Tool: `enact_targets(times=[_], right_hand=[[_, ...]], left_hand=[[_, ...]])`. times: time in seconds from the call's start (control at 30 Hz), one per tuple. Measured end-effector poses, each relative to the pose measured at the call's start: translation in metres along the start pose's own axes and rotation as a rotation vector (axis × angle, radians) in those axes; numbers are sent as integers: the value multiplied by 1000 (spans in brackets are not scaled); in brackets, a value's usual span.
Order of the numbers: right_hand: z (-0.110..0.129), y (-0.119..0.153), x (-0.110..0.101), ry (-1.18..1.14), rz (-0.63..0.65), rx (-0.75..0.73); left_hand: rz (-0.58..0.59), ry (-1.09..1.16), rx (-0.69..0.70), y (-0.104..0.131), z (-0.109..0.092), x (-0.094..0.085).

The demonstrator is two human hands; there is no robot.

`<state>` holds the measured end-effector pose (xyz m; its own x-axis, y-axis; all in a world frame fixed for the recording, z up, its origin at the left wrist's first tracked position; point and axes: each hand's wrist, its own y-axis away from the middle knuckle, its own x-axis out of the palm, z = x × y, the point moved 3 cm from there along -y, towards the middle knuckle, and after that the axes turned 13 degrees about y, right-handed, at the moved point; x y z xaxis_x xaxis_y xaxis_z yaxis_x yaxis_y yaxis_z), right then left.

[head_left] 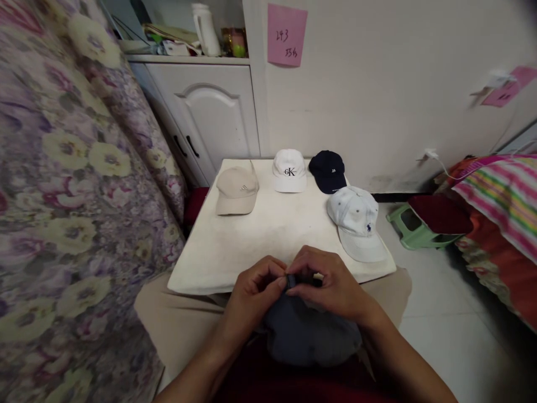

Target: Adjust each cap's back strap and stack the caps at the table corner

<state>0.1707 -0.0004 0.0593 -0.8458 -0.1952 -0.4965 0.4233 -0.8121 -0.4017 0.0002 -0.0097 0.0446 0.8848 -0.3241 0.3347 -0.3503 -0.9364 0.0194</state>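
Note:
A dark grey-blue cap (pixel 310 330) rests in my lap at the near edge of the table. Both hands pinch a dark strap (pixel 290 281) on its upper side, probably part of its back closure; the details are too small to make out. My left hand (pixel 262 282) closes thumb and fingers on the strap's left part. My right hand (pixel 325 277) grips it from the right, with fingertips close to the left ones. Beyond them on the table lie a beige cap (pixel 237 190), a white cap (pixel 290 170), a navy cap (pixel 328 170) and a pale blue cap (pixel 356 221).
The caps stand on a cream-covered table (pixel 268 235). A floral curtain (pixel 84 224) hangs at the left, beside a white cabinet (pixel 210 112). On the right are a green stool (pixel 413 226) with a dark red top and a bed with a striped cover (pixel 503 184).

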Motion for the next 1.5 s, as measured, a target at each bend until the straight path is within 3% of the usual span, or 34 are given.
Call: enact_targets(times=[0.23,0.5,0.73,1.27,1.37,1.5], right_hand=[[-3,1,2,3,-11,36],[-4,0,5,1,3,45],[-12,1,8,-16,-22,63],[-18,3,6,-62,-22,138],[-18,2,7,-129,-21,157],[-25,2,14,-390,-13,272]], left_hand=[[8,180,-99,2,9,-8],[-50,243,-89,-1,15,-6],[-86,326,-165,-5,21,-12],[-180,440,-238,-12,26,-6],[-168,458,-220,-13,25,-6],[-162,464,-222,-13,28,-6]])
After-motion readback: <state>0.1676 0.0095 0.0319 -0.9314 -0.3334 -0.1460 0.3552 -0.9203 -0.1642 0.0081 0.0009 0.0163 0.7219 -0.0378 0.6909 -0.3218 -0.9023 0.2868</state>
